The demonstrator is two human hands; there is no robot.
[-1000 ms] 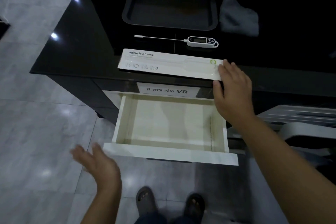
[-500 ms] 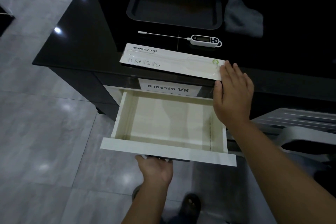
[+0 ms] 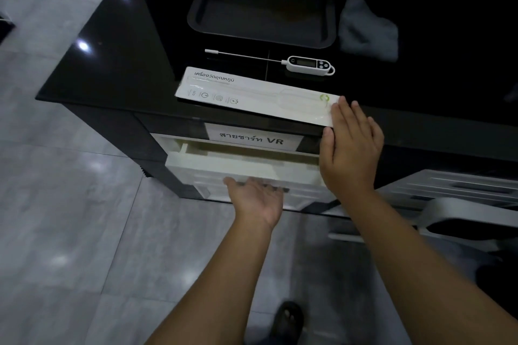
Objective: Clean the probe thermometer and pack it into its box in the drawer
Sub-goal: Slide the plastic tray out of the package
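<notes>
The white probe thermometer [image 3: 308, 64] lies on the black counter [image 3: 112, 59], its thin probe pointing left. In front of it, along the counter edge, lies its long white box [image 3: 252, 95]. My right hand [image 3: 350, 148] rests flat on the box's right end, fingers spread, thumb down by the counter edge. Under the counter, the cream drawer [image 3: 241, 161] shows only a narrow gap. My left hand [image 3: 256, 200] is at the drawer's front, with its fingers hooked at the dark handle below the lip.
A dark tray [image 3: 260, 39] sits behind the thermometer and a grey cloth [image 3: 367, 31] lies to its right. A paper label [image 3: 252, 138] hangs above the drawer. A white slatted object [image 3: 462, 213] stands low at the right. My foot [image 3: 288, 319] is on the tiled floor.
My left hand came up from the side to the drawer's handle and pushed the wide-open drawer almost fully in. My right hand stayed on the box's end.
</notes>
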